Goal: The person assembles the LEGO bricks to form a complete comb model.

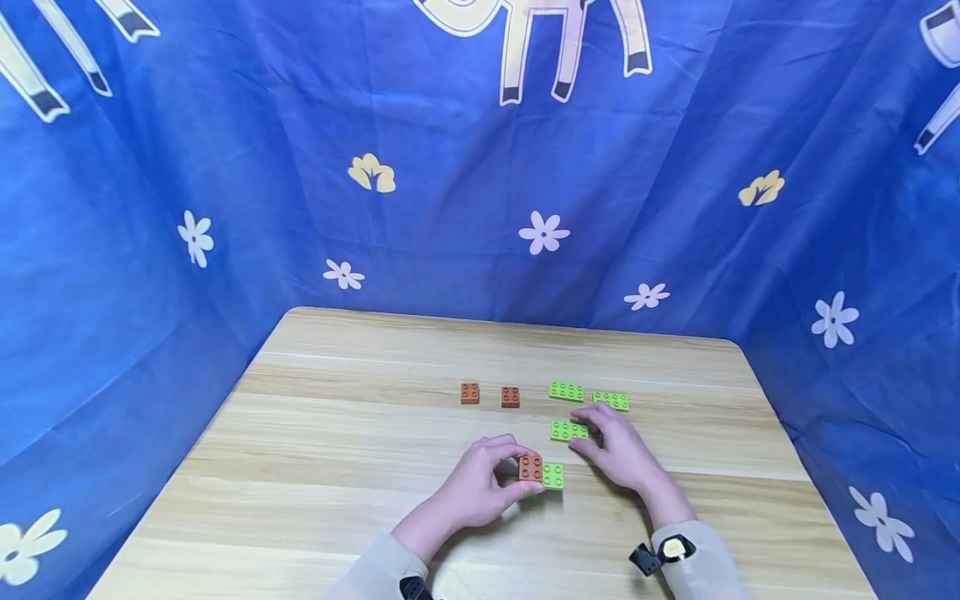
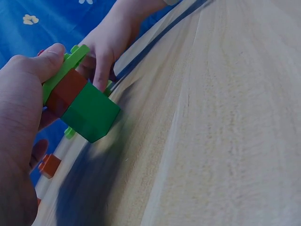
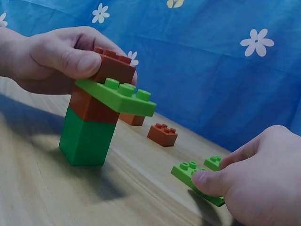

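My left hand (image 1: 480, 485) pinches a stack of toy building bricks near its top. In the right wrist view the stack has a dark green block (image 3: 87, 141) at the bottom and an orange-brown brick (image 3: 92, 109) over it. A light green plate (image 3: 117, 98) lies across that and juts out to one side, topped by another orange-brown brick (image 1: 530, 467). To the right, my right hand (image 1: 617, 446) holds a loose light green eight-stud plate (image 1: 565, 431) between thumb and fingers, its right end partly covered.
Two orange-brown bricks, one on the left (image 1: 469, 392) and one nearer the middle (image 1: 510, 397), lie farther back on the wooden table (image 1: 322, 450). Two more light green plates (image 1: 566, 391) lie behind my right hand. A blue patterned curtain (image 1: 450, 250) surrounds the table's back and sides.
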A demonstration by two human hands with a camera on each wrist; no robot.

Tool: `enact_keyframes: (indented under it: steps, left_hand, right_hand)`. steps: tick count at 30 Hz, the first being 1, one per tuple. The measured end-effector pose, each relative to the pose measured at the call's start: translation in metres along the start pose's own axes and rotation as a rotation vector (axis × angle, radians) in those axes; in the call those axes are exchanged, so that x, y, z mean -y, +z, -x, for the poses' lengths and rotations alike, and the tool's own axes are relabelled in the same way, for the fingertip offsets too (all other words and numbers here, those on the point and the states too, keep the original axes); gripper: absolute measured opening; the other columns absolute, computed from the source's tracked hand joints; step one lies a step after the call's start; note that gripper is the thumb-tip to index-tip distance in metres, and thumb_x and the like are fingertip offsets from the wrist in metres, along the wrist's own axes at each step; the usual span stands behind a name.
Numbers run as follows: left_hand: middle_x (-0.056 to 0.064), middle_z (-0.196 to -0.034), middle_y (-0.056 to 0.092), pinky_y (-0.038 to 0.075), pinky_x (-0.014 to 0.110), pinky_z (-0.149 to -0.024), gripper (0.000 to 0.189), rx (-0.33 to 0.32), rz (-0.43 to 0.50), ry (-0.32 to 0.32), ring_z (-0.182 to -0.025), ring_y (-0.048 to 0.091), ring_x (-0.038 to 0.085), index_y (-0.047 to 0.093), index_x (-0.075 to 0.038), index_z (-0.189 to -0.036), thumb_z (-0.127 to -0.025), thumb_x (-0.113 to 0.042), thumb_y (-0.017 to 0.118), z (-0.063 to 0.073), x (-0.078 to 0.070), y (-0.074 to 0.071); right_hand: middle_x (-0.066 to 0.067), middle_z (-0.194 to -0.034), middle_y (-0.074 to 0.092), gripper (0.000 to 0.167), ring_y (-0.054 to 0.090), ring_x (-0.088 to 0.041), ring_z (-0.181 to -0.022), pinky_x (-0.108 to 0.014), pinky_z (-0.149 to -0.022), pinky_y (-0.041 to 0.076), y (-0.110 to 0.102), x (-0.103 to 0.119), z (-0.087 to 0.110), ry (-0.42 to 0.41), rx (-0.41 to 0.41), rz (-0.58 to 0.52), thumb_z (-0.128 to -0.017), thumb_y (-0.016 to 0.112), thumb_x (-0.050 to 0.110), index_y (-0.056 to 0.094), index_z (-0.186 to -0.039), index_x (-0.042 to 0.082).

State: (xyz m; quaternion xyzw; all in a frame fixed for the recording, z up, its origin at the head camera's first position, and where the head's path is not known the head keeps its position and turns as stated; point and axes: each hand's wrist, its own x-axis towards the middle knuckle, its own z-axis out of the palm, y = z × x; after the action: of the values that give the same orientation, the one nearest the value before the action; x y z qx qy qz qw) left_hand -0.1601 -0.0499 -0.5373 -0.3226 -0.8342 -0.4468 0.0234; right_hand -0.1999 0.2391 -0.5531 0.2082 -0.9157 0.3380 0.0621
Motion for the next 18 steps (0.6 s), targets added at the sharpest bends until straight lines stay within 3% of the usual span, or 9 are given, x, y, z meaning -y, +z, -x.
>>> enact_keyframes:
  steps: [6,10,18]
  left_hand:
    - [-0.025,-0.102,0.066,0.049,0.037,-0.096,0.041,0.01,0.01,-0.01,-0.097,0.062,0.005,0.076,-0.025,-0.122,-0.089,-0.049,0.083,0.001,-0.001,-0.001]
    - [-0.025,-0.103,0.066,0.049,0.038,-0.097,0.042,0.006,0.011,-0.013,-0.098,0.061,0.004,0.076,-0.026,-0.122,-0.089,-0.051,0.082,0.001,0.0,0.0]
    - [-0.025,-0.101,0.065,0.048,0.038,-0.097,0.041,0.008,0.016,-0.011,-0.096,0.064,0.007,0.076,-0.025,-0.122,-0.089,-0.049,0.083,0.001,0.0,-0.001]
  right_hand:
    - [0.001,-0.122,0.067,0.045,0.061,-0.023,-0.114,-0.052,-0.1,0.047,0.007,-0.005,0.0,0.005,-0.016,0.008,-0.093,0.084,0.024,0.071,-0.133,0.008]
    - [0.005,-0.111,0.063,0.042,0.055,-0.018,-0.098,-0.046,-0.091,0.04,0.013,-0.011,0.0,0.048,-0.022,-0.023,-0.093,0.084,0.025,0.072,-0.131,0.011]
    - [0.008,-0.113,0.061,0.039,0.051,-0.017,-0.099,-0.045,-0.093,0.034,0.015,-0.018,0.003,0.052,-0.019,-0.057,-0.096,0.08,0.028,0.072,-0.131,0.014]
